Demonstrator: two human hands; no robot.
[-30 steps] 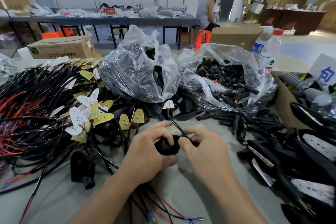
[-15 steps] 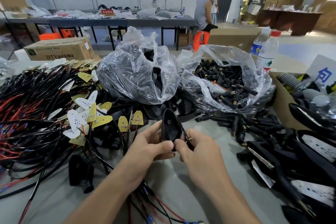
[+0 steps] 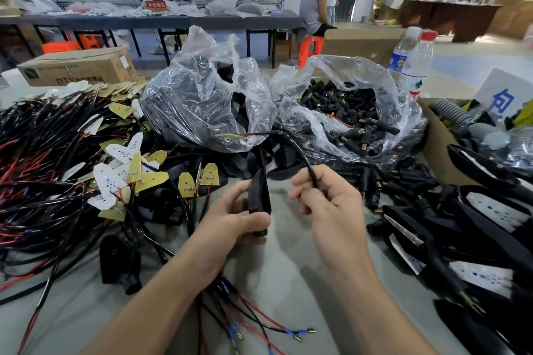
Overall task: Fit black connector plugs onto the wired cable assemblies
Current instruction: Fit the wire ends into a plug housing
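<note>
Above the counter [image 3: 288, 271], the left hand [image 3: 230, 225] has its grip wrapped round an upright black housing [image 3: 259, 193]. The right hand [image 3: 331, 207] has its grip pinching a black cable [image 3: 300, 150].

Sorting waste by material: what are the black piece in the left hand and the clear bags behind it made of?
The black wedge-shaped housing in the left hand looks like matt moulded plastic, possibly rubber: even, dull surface. The two clear crinkled bags look like thin glossy plastic film: see-through, creased, with bright glints.
</note>
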